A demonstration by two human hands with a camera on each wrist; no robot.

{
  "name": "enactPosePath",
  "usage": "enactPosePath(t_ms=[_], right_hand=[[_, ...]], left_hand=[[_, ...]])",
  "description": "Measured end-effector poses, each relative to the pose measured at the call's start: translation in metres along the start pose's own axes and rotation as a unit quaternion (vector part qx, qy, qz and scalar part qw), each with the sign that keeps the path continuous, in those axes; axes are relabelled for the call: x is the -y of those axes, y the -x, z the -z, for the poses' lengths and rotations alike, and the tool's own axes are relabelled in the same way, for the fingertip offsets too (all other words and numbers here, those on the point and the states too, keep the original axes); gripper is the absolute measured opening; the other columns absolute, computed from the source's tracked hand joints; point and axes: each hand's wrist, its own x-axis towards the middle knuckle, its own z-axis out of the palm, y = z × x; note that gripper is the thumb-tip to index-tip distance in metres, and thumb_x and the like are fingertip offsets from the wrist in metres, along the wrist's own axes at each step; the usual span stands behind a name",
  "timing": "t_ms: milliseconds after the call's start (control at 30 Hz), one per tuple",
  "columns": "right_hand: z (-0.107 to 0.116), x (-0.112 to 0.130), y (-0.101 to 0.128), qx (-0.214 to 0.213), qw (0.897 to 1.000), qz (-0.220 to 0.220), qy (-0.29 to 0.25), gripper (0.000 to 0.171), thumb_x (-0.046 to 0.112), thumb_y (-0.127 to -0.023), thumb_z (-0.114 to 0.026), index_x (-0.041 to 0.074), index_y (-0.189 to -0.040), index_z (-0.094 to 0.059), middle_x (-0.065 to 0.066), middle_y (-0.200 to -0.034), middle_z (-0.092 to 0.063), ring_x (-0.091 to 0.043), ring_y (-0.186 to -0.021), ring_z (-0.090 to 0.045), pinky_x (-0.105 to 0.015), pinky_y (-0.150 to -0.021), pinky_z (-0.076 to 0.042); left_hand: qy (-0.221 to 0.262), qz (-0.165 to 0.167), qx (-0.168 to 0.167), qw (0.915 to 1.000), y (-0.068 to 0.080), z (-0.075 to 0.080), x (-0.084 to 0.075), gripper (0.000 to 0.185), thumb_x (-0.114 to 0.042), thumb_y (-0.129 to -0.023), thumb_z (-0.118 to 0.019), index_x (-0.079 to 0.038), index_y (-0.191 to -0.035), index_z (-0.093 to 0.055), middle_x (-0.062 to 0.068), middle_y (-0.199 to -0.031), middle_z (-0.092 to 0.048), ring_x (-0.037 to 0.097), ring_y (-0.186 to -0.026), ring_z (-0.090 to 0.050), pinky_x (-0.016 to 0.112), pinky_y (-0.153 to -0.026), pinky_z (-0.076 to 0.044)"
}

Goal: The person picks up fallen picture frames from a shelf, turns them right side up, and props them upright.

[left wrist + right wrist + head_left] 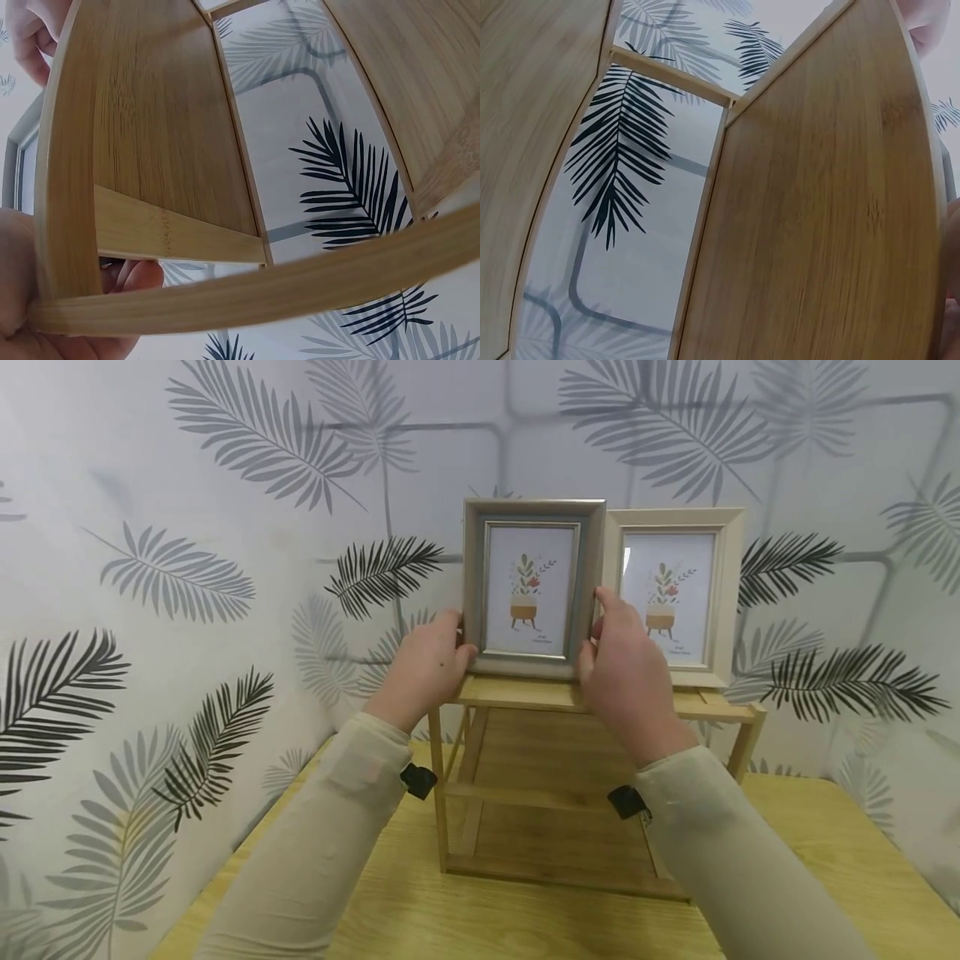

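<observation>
**Both hands steady grey frame on bamboo shelf top**

Head view: grey picture frame [534,587] stands upright on the top board of the bamboo shelf [570,793], its bottom edge on the board near the front lip. Left hand [426,667] grips the frame's lower left edge, fingers curled onto the moulding; right hand [624,675] grips the lower right edge, thumb up along the side. A two-sided hold low down likely keeps the frame from tipping while it sits on its narrow base. Just beside it on the right, overlapped a little by it, stands a cream picture frame [678,593] with the same potted-plant print, set back against the wall. Shelf stands on a wooden table [825,860]; leaf-pattern wallpaper [225,527] behind. Left wrist view shows the shelf's underside and fingertips [135,274] at its edge; right wrist view mostly bamboo board, hand barely visible.
</observation>
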Motion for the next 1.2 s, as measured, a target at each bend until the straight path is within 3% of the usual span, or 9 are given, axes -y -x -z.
enactPosePath(t_ms=[133, 433, 900, 1200], right_hand=[[0.001, -0.001, 0.0, 0.001, 1.0, 0.006, 0.01, 0.058, 0.006, -0.097, -0.061, -0.002, -0.15, -0.039, -0.013, -0.102, -0.056, -0.024, -0.067, -0.054, -0.035, -0.056, -0.051], [0.0, -0.008, 0.0, -0.015, 0.998, 0.037, 0.043, 0.064, 0.006, -0.093, -0.064, 0.0, -0.152, -0.042, -0.018, -0.106, -0.055, -0.024, -0.064, -0.05, -0.035, -0.051, -0.048], [-0.002, -0.01, 0.004, 0.002, 0.999, 0.028, 0.042, 0.06, 0.008, -0.094, -0.062, 0.002, -0.151, -0.046, -0.018, -0.106, -0.054, -0.025, -0.071, -0.051, -0.037, -0.055, -0.049], [-0.005, -0.012, 0.005, 0.009, 0.999, 0.026, 0.034, 0.062, 0.012, -0.093, -0.064, 0.003, -0.151, -0.045, -0.018, -0.107, -0.054, -0.026, -0.07, -0.05, -0.037, -0.054, -0.049]], left_hand=[[-0.008, -0.003, -0.003, 1.0, -0.001, -0.001, 0.0, 0.042, -0.025, -0.106, -0.055, -0.002, -0.14, -0.047, 0.013, -0.119, -0.065, 0.022, -0.094, -0.064, 0.037, -0.078, -0.055], [-0.022, -0.002, -0.01, 0.9997, -0.002, -0.002, 0.0, 0.043, -0.027, -0.105, -0.055, -0.001, -0.139, -0.048, 0.013, -0.116, -0.064, 0.025, -0.098, -0.063, 0.039, -0.081, -0.055], [0.007, -0.013, -0.012, 0.9998, 0.001, -0.008, 0.002, 0.047, -0.026, -0.107, -0.052, 0.001, -0.145, -0.045, 0.015, -0.121, -0.064, 0.025, -0.1, -0.064, 0.038, -0.085, -0.056], [0.023, -0.007, -0.009, 0.9997, 0.0, -0.01, 0.004, 0.052, -0.028, -0.107, -0.05, 0.0, -0.15, -0.041, 0.014, -0.13, -0.061, 0.025, -0.112, -0.061, 0.041, -0.094, -0.052]])
